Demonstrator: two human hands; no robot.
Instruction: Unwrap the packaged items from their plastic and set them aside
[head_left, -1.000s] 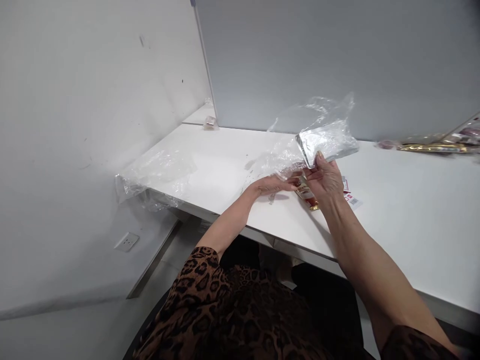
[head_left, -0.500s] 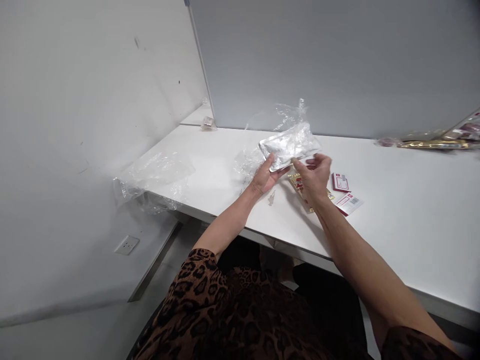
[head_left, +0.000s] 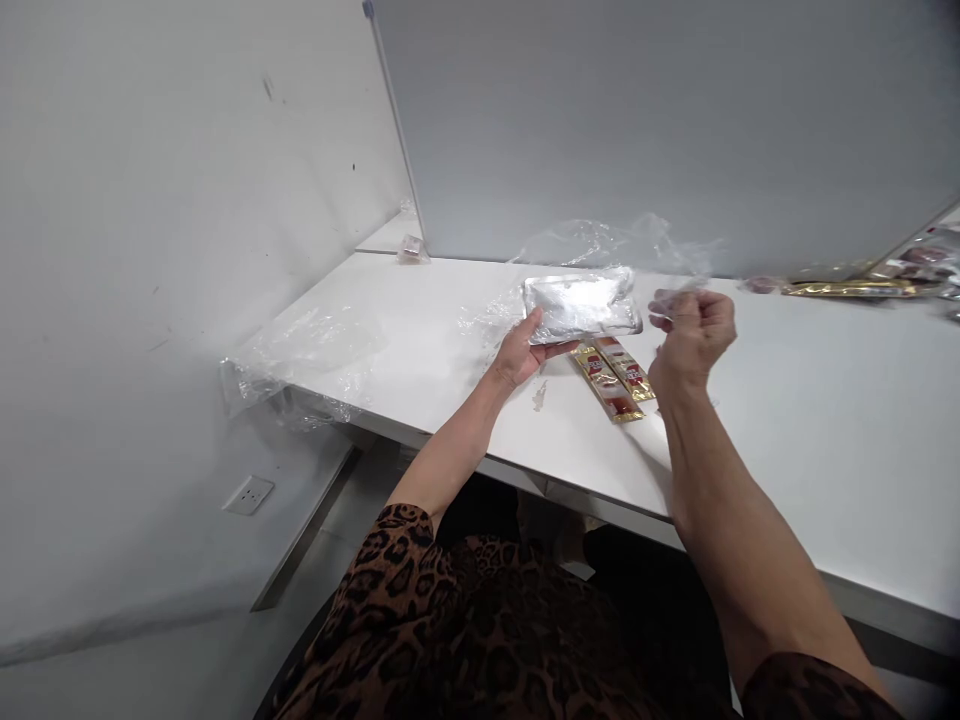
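My left hand (head_left: 523,350) grips a flat silver foil pouch (head_left: 577,306) by its left corner, thumb on top and fingers beneath. To the right, my right hand (head_left: 691,335) is closed on a thin clear plastic wrapper (head_left: 664,248), which stretches from the fingers back behind the pouch. Below the pouch, two gold and red sachets (head_left: 611,390) lie side by side on the white table (head_left: 810,430). The small red and white boxes are mostly hidden behind my right hand and wrist.
Crumpled clear plastic (head_left: 307,350) hangs over the table's left edge. A small wrapped item (head_left: 412,250) sits in the back left corner. Gold and clear packages (head_left: 862,287) lie at the far right, against the grey partition (head_left: 645,120). A beige scrap (head_left: 540,396) lies near my left hand.
My right hand has moved right, away from the pouch, pulling the clear wrapper out with it. The pouch is turned more level in my left hand, and the second sachet now shows more.
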